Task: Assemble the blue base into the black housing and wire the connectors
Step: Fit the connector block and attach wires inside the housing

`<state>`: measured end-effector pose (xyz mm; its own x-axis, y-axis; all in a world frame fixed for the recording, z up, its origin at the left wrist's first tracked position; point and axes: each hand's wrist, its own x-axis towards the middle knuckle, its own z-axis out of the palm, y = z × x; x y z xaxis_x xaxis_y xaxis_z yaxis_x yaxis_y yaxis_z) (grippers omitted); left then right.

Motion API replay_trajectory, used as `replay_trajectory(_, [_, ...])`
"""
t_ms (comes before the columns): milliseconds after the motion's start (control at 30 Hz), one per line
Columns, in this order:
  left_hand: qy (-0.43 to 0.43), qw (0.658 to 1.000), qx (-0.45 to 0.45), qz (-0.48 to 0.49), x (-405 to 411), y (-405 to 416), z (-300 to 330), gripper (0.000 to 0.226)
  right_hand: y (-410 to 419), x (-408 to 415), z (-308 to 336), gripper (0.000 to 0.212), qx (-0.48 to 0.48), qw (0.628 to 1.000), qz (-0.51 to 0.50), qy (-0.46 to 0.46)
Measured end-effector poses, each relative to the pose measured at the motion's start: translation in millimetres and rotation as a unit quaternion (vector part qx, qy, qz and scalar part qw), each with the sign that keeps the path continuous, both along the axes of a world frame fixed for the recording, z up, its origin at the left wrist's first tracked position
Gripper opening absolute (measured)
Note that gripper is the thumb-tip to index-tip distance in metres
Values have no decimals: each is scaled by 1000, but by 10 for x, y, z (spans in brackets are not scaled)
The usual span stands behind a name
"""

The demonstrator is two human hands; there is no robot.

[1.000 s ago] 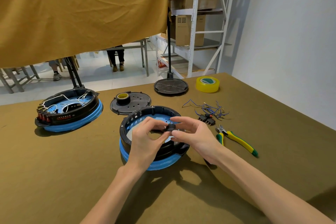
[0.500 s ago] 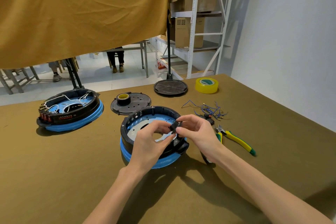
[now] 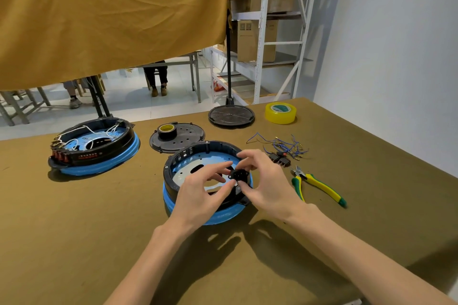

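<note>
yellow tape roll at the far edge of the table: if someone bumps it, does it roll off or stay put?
The yellow tape roll lies flat on one face, not on its rim, so a bump would probably slide it rather than roll it. It looks like a hollow ring of film, so likely light and easy to shove. The table looks cloth-covered, which should damp sliding.

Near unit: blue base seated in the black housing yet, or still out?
In. The blue base sits under the black housing, its blue floor visible inside the ring; no wires inside yet.
</note>
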<state>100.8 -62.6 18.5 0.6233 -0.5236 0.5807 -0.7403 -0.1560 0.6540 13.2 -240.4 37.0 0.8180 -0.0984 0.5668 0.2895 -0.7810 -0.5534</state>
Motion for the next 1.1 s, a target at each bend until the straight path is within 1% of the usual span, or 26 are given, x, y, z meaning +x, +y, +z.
replay_trajectory(100, [-1, 1000, 3, 6, -14, 5, 20, 34, 22, -7, 16, 62, 7, 1000, 3, 4])
replay_trajectory(167, [3, 1000, 4, 11, -18, 0, 20, 32, 25, -8, 19, 61, -8, 1000, -9, -3])
replay_trajectory(233, [7, 1000, 6, 14, -22, -11, 15, 31, 0, -11, 18, 58, -19, 1000, -19, -8])
replay_trajectory(367, [14, 1000, -1, 23, -29, -54, 21, 27, -16, -26, -3, 47, 5, 1000, -9, -7])
replay_trajectory(433, [17, 999, -4, 27, -34, -79, 33, 27, 22, -15, -24, 37, 60, 998, -31, -11])
replay_trajectory(533, [6, 1000, 18, 24, -25, -77, 40, 33, 74, 36, -38, 28, 207, 976, -68, 25])
replay_trajectory(633, [-29, 997, 77, 12, -18, -53, 44, 42, 88, 76, -51, 33, 308, 945, -68, 87])
replay_trajectory(700, [-38, 994, 100, 15, -14, -59, 63, 44, 85, 76, -57, 35, 338, 934, -61, 103])
replay_trajectory(800, [-34, 992, 121, 14, 19, -77, 103, 40, 41, 52, -68, 36, 353, 927, -23, 123])
replay_trajectory(933, [-5, 985, 171, -20, 84, -95, 162, 41, -52, 15, -112, 38, 361, 920, 3, 154])
replay_trajectory(1100, [53, 974, 217, -49, 156, -146, 206, 43, -87, -10, -212, 27, 319, 938, -18, 137])
